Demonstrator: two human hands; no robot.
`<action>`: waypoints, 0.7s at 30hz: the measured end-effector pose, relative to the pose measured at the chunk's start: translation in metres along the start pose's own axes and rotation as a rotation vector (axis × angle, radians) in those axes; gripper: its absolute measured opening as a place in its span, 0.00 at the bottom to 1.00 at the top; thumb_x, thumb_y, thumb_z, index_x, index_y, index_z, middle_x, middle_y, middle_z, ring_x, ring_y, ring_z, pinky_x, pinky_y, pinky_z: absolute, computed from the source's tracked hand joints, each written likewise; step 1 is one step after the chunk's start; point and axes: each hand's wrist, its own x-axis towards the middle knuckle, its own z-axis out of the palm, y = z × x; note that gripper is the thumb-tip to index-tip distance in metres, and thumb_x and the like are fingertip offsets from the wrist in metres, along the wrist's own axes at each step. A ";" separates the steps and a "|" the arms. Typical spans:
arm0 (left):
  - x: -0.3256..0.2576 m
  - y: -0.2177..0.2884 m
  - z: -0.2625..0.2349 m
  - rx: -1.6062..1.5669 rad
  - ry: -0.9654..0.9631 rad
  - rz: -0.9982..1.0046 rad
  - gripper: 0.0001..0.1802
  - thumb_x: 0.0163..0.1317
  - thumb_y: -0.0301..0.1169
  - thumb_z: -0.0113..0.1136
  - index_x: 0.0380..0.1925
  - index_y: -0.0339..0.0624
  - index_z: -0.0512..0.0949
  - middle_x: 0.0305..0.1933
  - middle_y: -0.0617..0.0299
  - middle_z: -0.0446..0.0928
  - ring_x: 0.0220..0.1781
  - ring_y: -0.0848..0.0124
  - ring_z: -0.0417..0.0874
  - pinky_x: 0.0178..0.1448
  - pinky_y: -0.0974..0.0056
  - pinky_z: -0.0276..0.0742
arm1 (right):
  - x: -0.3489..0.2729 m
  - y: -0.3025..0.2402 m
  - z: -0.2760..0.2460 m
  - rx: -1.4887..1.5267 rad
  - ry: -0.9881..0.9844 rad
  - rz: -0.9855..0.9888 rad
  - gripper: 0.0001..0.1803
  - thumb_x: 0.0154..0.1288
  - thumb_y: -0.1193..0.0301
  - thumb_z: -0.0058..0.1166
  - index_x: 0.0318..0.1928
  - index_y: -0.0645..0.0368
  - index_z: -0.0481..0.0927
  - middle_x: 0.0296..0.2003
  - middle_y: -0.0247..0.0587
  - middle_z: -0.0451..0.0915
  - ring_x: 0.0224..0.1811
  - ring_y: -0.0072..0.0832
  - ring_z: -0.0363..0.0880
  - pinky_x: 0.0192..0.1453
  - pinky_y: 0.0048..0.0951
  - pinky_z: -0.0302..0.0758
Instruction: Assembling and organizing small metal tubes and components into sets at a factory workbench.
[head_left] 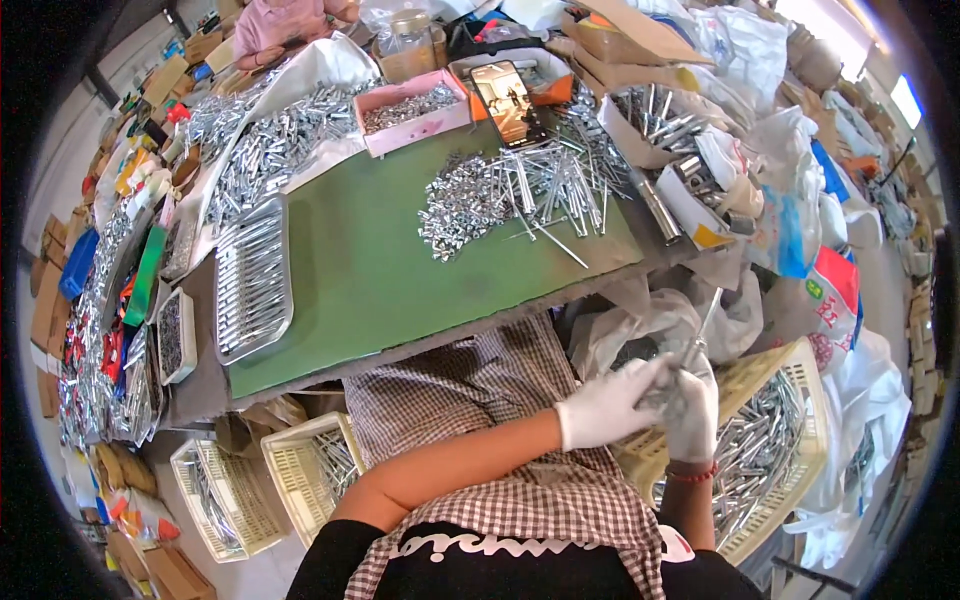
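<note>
Two white-gloved hands are close together at the right, past the edge of the green tabletop (350,260). The right hand (690,412) has its fingers curled around a thin, shiny metal rod (711,315), which sticks up at a slant from the top of the hand. The left hand (618,405) reaches across to it. Its fingers are blurry and right by the right hand, so I cannot tell if they hold anything or if they touch the rod. A red bracelet (692,471) is on the right wrist.

Below and beside the hands is a pale yellow crate (815,400) with lots of metal pieces in it. A see-through bag (600,335) is just behind the hands.

On the tabletop is a heap of tiny metal parts (455,205), with a messy bunch of long thin bolts (570,180) touching its right side. A phone (510,105) leans behind them. To its left is a pink box (425,131) full of small bits. A silver tray (289,280) at the left side holds metal rods in a neat row. Across the tabletop is another person in a pink shirt (285,25).
</note>
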 end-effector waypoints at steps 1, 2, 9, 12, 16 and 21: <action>-0.002 -0.014 0.004 0.004 0.009 0.059 0.31 0.63 0.41 0.51 0.64 0.40 0.59 0.51 0.47 0.73 0.52 0.53 0.77 0.58 0.57 0.72 | 0.002 0.010 -0.004 0.060 -0.051 -0.010 0.10 0.61 0.75 0.46 0.43 0.61 0.73 0.31 0.37 0.77 0.30 0.23 0.76 0.29 0.21 0.74; -0.005 -0.016 0.004 -0.024 -0.031 -0.019 0.30 0.64 0.41 0.49 0.63 0.40 0.60 0.51 0.46 0.74 0.53 0.54 0.77 0.58 0.58 0.71 | 0.002 0.011 -0.004 0.073 -0.024 -0.013 0.10 0.61 0.75 0.46 0.43 0.61 0.73 0.31 0.37 0.77 0.30 0.23 0.76 0.29 0.21 0.74; -0.014 -0.040 -0.007 -1.094 0.051 -0.377 0.17 0.66 0.38 0.52 0.51 0.42 0.67 0.37 0.60 0.76 0.33 0.72 0.78 0.27 0.72 0.69 | 0.011 -0.005 -0.008 -0.475 -0.177 -0.595 0.20 0.51 0.78 0.56 0.48 0.59 0.78 0.41 0.37 0.80 0.41 0.28 0.79 0.42 0.29 0.77; -0.018 -0.032 -0.006 -1.082 -0.062 -0.353 0.23 0.65 0.37 0.55 0.57 0.41 0.64 0.42 0.61 0.75 0.34 0.71 0.78 0.36 0.68 0.77 | 0.016 0.003 -0.007 -1.228 -0.393 -0.924 0.19 0.45 0.77 0.56 0.43 0.55 0.79 0.43 0.42 0.78 0.42 0.41 0.77 0.41 0.38 0.75; -0.026 -0.068 0.010 -1.211 -0.137 -0.474 0.23 0.66 0.39 0.55 0.57 0.44 0.65 0.41 0.64 0.73 0.37 0.72 0.76 0.38 0.65 0.74 | 0.007 -0.005 -0.039 -1.145 -0.037 -0.958 0.17 0.46 0.75 0.55 0.42 0.56 0.78 0.41 0.42 0.78 0.43 0.41 0.77 0.48 0.36 0.73; -0.039 -0.076 0.017 -1.358 -0.034 -0.477 0.22 0.66 0.35 0.54 0.59 0.46 0.64 0.41 0.65 0.74 0.39 0.71 0.76 0.41 0.62 0.76 | 0.025 -0.011 -0.251 -1.264 0.942 -0.642 0.16 0.55 0.73 0.55 0.45 0.60 0.80 0.38 0.46 0.81 0.41 0.36 0.81 0.47 0.31 0.75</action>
